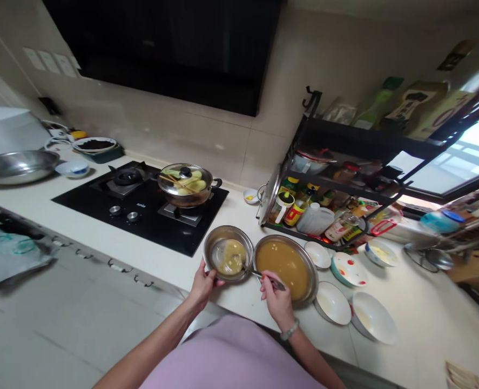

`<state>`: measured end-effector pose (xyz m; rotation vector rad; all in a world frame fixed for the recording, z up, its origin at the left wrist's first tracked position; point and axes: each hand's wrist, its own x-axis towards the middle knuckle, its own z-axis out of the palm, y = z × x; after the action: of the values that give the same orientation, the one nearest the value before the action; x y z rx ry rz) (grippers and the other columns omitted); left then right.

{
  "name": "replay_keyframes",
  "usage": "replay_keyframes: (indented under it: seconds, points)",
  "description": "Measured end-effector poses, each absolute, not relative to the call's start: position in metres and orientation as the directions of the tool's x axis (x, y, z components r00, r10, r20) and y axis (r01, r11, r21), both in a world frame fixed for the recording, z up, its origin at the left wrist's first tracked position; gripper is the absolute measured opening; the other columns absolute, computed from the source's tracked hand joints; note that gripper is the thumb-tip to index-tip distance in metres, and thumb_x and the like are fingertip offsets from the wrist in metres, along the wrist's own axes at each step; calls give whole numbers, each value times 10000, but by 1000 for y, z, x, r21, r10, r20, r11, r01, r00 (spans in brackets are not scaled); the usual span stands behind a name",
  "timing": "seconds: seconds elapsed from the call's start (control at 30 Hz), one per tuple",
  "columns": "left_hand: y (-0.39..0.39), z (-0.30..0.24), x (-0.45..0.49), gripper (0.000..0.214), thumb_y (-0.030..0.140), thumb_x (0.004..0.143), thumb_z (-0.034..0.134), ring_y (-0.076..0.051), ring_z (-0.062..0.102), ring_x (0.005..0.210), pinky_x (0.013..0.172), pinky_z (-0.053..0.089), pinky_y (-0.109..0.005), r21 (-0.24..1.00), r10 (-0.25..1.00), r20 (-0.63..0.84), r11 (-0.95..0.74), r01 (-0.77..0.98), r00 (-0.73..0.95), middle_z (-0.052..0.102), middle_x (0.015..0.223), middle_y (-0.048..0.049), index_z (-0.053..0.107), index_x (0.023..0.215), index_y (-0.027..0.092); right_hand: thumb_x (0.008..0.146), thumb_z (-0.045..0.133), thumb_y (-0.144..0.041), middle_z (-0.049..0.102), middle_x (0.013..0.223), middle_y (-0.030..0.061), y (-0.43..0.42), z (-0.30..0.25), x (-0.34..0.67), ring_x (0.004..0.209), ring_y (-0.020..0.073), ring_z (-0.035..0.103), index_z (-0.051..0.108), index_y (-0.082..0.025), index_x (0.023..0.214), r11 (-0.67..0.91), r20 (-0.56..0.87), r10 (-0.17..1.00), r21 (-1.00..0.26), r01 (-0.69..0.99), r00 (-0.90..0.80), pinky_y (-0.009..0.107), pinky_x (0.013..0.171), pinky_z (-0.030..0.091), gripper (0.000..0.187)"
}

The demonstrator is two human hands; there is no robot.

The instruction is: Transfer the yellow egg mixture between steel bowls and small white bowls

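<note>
My left hand (pixel 205 283) grips the near left rim of a small metal bowl (pixel 211 254), which is tilted a little. Yellowish-brown liquid (pixel 230 259) lies in the bottom of that bowl. Closed around the handle of a metal spoon (pixel 257 273) is my right hand (pixel 275 297); the spoon's head reaches into the small bowl's liquid. Right beside it, partly under my right hand, stands a larger metal bowl (pixel 314 278) filled with brown liquid and a few pale bits.
A lidded pan (pixel 186 189) sits on the black gas hob (pixel 97 200). Several bowls, including a white bowl (pixel 332 302), stand on the right. Behind them, a black rack (pixel 344 135) holds bottles and jars. A large metal pan (pixel 18 165) lies at far left.
</note>
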<state>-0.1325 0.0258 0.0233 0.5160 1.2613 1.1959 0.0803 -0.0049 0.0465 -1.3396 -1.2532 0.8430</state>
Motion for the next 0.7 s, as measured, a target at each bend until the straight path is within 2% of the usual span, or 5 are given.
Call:
replay_keyframes:
  seconds: [0.13, 0.27, 0.5, 0.7]
  points:
    - [27, 24, -133, 721, 74, 814, 572, -100, 610, 446, 521, 520, -196, 840, 882, -452, 371, -395, -135, 567, 533, 80, 268, 1456, 191, 791, 639, -493, 581, 506, -44, 1, 44, 83, 364, 107, 517, 628, -162, 878, 26, 40, 933, -999, 44, 357, 270, 490, 528, 343]
    - [28, 26, -134, 714, 59, 821, 563, -97, 609, 441, 526, 526, -199, 829, 869, -474, 387, -405, -139, 574, 538, 76, 268, 1458, 193, 723, 700, -521, 614, 519, -20, 3, 48, 89, 370, 120, 526, 624, -149, 883, -12, -30, 911, -999, -46, 410, 236, 380, 450, 413]
    - [28, 29, -135, 746, 75, 792, 630, -87, 591, 423, 531, 544, -213, 800, 854, -501, 396, -451, -138, 568, 544, 83, 294, 1446, 195, 669, 766, -481, 664, 578, 26, 0, 62, 92, 428, 126, 552, 632, -139, 882, -3, -97, 875, -981, -195, 474, 218, 374, 431, 425]
    - [29, 25, -136, 692, 53, 813, 578, -78, 586, 443, 541, 553, -214, 821, 872, -472, 381, -426, -129, 576, 578, 77, 308, 1431, 211, 619, 806, -417, 679, 597, 45, 0, 81, 109, 486, 131, 584, 634, -137, 853, 22, -142, 830, -958, -287, 539, 203, 406, 431, 402]
